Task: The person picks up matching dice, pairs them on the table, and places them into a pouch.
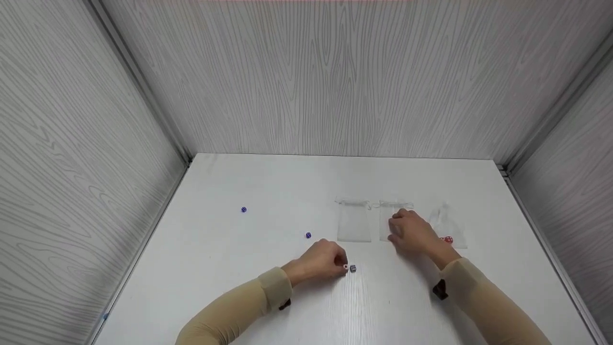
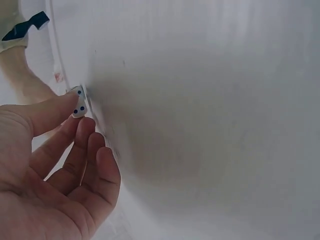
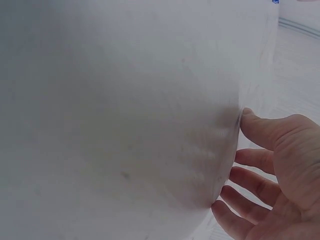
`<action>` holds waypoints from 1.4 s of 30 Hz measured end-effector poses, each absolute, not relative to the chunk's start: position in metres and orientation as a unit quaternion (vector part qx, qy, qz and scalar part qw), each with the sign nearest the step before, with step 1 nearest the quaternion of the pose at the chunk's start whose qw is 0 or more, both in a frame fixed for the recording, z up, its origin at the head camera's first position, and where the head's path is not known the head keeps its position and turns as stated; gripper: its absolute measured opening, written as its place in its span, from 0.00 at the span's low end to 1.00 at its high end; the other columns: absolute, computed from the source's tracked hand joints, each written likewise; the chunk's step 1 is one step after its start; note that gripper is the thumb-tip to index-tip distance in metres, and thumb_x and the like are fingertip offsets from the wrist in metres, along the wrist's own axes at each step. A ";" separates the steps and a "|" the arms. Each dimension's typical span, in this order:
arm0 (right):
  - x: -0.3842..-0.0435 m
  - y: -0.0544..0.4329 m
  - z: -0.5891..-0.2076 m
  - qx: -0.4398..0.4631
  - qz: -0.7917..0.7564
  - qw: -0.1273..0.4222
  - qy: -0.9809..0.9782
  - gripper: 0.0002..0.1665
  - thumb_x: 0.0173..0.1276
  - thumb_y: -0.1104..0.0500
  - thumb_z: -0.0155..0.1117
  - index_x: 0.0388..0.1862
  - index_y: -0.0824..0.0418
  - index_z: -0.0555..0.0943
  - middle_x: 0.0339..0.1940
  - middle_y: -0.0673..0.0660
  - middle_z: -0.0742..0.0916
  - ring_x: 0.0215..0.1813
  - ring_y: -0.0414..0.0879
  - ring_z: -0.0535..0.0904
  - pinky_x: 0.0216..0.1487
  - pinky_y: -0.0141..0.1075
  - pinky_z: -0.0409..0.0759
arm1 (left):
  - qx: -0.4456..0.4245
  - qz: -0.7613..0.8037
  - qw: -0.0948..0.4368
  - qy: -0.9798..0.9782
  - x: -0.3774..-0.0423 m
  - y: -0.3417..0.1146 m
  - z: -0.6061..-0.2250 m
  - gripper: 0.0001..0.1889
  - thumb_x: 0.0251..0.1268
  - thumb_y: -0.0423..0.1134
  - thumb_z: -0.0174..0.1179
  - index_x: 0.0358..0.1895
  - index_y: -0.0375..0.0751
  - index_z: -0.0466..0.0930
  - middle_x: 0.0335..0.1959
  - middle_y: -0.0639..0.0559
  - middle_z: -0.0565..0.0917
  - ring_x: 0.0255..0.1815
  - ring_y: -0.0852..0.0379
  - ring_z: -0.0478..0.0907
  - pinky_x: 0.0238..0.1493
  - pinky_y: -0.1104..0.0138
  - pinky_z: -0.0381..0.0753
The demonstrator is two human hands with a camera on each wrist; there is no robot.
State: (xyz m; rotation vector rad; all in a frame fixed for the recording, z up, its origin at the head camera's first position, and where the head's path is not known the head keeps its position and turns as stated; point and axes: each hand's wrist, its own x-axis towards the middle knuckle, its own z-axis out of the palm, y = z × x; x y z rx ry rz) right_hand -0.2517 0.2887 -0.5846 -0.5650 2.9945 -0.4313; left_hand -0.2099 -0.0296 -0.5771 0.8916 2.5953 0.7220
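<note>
My left hand (image 1: 321, 261) is low over the middle of the table, pinching a small white die (image 2: 80, 102) with blue pips between thumb and fingertip. A second, greyish die (image 1: 353, 268) sits just right of it. My right hand (image 1: 413, 234) reaches over a flat sheer drawstring bag (image 1: 384, 225), partly covering it. In the right wrist view, its spread fingertips (image 3: 227, 220) and thumb touch the thin bag or the table surface; which of these is hard to tell. Another sheer bag (image 1: 354, 225) lies flat to the left.
Right of my right hand lies a third sheer bag (image 1: 457, 230) with red dice (image 1: 448, 239) at its lower part. Farther left are two blue dice, a near one (image 1: 308, 235) and a far one (image 1: 244, 209). Grey wood-patterned panels (image 1: 306, 76) enclose the white table (image 1: 230, 182).
</note>
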 end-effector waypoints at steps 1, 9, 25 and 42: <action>-0.251 0.289 -0.585 -0.183 -0.139 0.032 0.973 0.28 0.78 0.55 0.75 0.70 0.70 0.86 0.71 0.70 0.85 0.74 0.70 0.81 0.77 0.64 0.80 | 0.311 0.250 0.152 0.904 -0.210 -0.029 -0.578 0.06 0.70 0.40 0.76 0.46 0.45 0.97 0.36 0.55 0.94 0.34 0.67 0.78 0.42 0.73 0.79; -0.251 0.287 -0.587 -0.179 -0.146 0.027 0.973 0.27 0.78 0.55 0.75 0.69 0.70 0.86 0.71 0.70 0.85 0.74 0.70 0.81 0.77 0.64 0.80 | 0.303 0.239 0.146 0.911 -0.207 -0.027 -0.580 0.08 0.72 0.43 0.74 0.47 0.46 0.96 0.37 0.57 0.94 0.35 0.67 0.79 0.44 0.71 0.81; -0.252 0.286 -0.584 -0.192 -0.154 -0.010 0.969 0.13 0.75 0.60 0.77 0.53 0.67 0.94 0.51 0.64 0.91 0.55 0.63 0.88 0.63 0.61 0.87 | 0.286 0.259 0.123 0.914 -0.209 -0.036 -0.571 0.12 0.75 0.44 0.73 0.53 0.43 0.95 0.47 0.52 0.96 0.45 0.62 0.87 0.53 0.66 0.88; -0.228 0.277 -0.547 -0.180 -0.178 -0.196 0.947 0.05 0.73 0.65 0.78 0.44 0.66 0.96 0.35 0.63 0.96 0.37 0.60 0.95 0.41 0.55 0.93 | 0.240 0.363 0.073 0.897 -0.235 -0.030 -0.545 0.17 0.84 0.46 0.67 0.63 0.39 0.91 0.57 0.47 0.94 0.58 0.49 0.89 0.61 0.58 0.88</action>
